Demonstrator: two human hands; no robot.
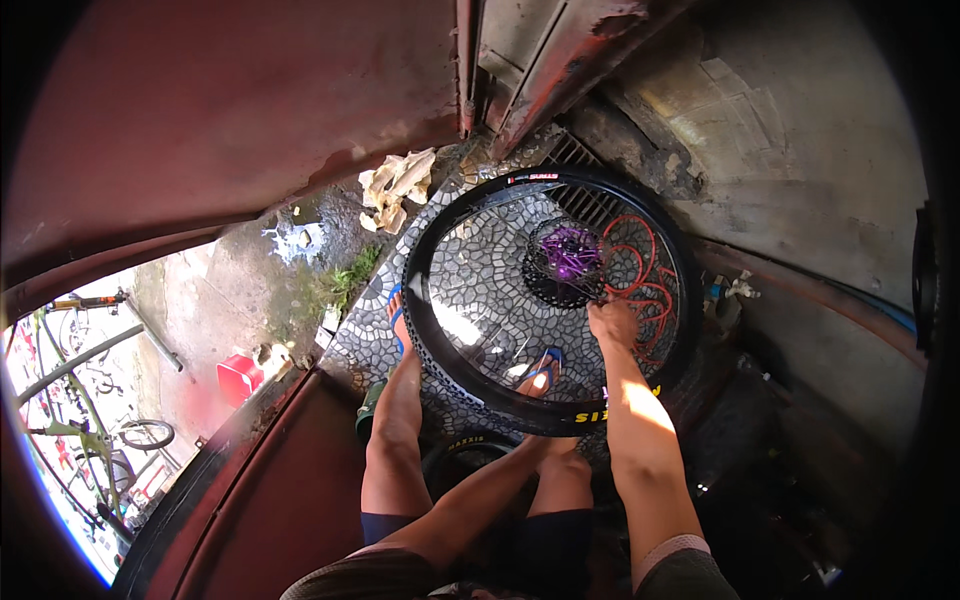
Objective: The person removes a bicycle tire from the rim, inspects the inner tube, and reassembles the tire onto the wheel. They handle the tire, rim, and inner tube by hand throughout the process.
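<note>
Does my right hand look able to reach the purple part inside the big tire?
Probably yes: your right hand is near the purple part, with only the black ring apparently between them.

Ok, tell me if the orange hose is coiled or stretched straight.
Coiled: the orange hose curls in several loops beside the purple hub.

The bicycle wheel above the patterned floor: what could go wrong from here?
If the wheel turns, the right hand, close to its purple center, might get scraped or pinched. If it slips, it could strike the right foot, which shows through the wheel in an open sandal. The orange hose could snag on it.
</note>
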